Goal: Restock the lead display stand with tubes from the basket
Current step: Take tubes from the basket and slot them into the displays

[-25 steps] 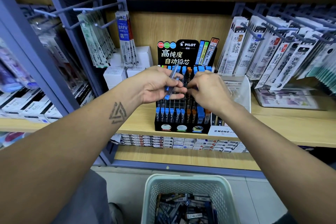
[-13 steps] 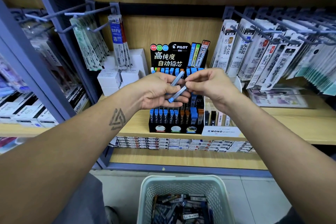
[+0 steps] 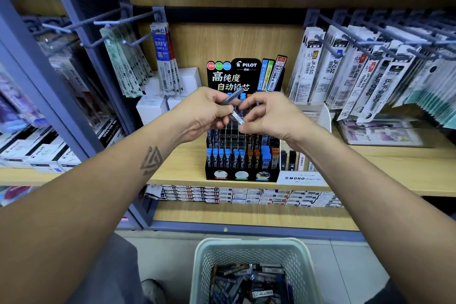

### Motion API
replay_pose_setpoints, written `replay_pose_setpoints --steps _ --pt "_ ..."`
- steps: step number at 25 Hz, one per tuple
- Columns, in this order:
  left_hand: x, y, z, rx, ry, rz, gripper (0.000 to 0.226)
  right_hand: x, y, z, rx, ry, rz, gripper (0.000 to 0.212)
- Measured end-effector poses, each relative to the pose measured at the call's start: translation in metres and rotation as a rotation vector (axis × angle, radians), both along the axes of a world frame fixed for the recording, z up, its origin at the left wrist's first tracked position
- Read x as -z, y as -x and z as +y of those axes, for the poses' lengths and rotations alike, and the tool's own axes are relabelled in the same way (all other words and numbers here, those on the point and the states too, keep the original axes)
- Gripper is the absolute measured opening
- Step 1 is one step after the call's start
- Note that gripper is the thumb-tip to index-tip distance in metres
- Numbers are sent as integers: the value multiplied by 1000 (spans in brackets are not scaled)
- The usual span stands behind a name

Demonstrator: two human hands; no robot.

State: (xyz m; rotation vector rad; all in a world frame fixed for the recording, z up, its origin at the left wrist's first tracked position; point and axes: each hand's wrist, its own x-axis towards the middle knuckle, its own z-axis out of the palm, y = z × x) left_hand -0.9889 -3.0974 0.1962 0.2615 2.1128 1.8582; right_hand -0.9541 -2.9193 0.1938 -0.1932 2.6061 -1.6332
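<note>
In front of the black tiered Pilot lead display stand [image 3: 243,163], both hands have risen since a second ago. The left hand [image 3: 204,113] grips slim grey lead tubes [image 3: 230,99] in curled fingers, and the right hand [image 3: 267,116] pinches one tube's [image 3: 238,117] end, having drawn it partly free. Likely it goes into a slot next. The stand sits on a pale wooden shelf [image 3: 394,168]; packaged refills [image 3: 357,74] hang at two o'clock. At six o'clock the pale green plastic basket [image 3: 199,269] on the floor holds many more tubes.
</note>
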Motion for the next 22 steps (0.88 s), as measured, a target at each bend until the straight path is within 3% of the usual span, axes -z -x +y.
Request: replay_pose_setpoints --steps 4,7,11,15,18,22 --pt "-2 0 -8 -75 -101 8 25 2 5 -19 -68 33 -15 67" --pt "-4 8 -24 -224 -55 -23 26 4 13 -26 -11 70 -40 72" --pt "-6 8 -40 -224 -9 -114 26 5 16 -29 -25 79 -71 81" --pt "-8 6 -47 -214 -1 -120 26 4 18 -33 -7 70 -57 60" --pt "-7 6 -47 -200 -9 -128 26 3 21 -37 61 51 -19 27" --pt "-6 7 -47 -173 7 -148 25 11 27 -41 149 -80 189 5"
